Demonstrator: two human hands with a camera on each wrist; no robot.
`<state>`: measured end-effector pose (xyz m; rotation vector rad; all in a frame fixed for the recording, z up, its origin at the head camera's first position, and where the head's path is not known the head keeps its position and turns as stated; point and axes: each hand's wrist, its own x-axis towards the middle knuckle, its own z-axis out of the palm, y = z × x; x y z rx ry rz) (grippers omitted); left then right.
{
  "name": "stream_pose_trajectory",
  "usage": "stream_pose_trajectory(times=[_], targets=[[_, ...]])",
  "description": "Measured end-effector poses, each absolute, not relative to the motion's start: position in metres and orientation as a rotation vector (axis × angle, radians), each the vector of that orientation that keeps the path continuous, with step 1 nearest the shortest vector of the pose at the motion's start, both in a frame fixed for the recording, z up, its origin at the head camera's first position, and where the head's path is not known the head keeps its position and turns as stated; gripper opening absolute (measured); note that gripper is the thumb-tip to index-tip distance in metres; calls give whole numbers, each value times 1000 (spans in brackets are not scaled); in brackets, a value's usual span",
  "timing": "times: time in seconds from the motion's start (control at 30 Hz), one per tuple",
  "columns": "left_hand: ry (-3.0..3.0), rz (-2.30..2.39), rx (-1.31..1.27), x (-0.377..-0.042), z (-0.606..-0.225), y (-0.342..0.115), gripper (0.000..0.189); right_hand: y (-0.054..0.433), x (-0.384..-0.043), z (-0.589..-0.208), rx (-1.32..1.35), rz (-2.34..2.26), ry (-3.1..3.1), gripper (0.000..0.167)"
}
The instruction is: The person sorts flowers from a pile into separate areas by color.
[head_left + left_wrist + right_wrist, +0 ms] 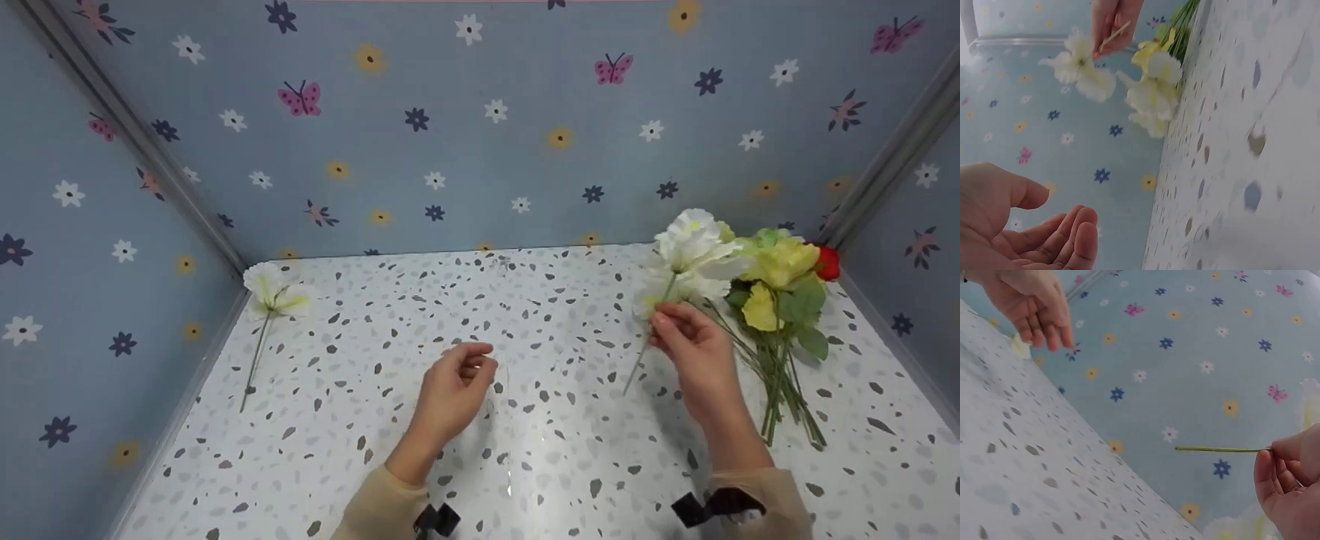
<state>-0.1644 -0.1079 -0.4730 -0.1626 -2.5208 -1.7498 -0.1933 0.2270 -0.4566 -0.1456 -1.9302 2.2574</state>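
Observation:
My right hand [703, 360] pinches the thin green stem of a white artificial flower [691, 240] between thumb and fingers, lifted above the table on the right. Its stem end [1219, 449] sticks out past the fingertips in the right wrist view. In the left wrist view the held flower [1081, 64] hangs with its petals spread. My left hand [454, 394] hovers over the middle of the table, fingers loosely curled and holding nothing. A second white flower [274, 291] lies by the table's far left corner, its stem pointing toward me.
Beside the right hand lies a bunch of artificial flowers: yellow flowers [784, 262], a red flower [827, 262], more white petals [701, 285] and green stems [784, 397]. Patterned blue panels [480, 150] enclose the speckled white table [555, 315] at the back and sides.

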Motion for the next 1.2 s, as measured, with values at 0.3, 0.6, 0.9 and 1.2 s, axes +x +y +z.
stream_pose_trajectory(times=[0.3,0.6,0.9,1.2], targets=[[-2535,-2016,-405,-140,-480,-64,32,162,-180,-477,68,2399,-2005,22],[-2486,-2200,-457,-131,-483,-53,20,149,-174,-483,161,2456,-2023,22],[-2447,-2251,-461,-130,-483,-54,14,147,-172,-481,211,2407,-2102,24],[-2456,-2251,-452,-131,-483,-53,14,149,-172,-477,194,2387,-2138,24]])
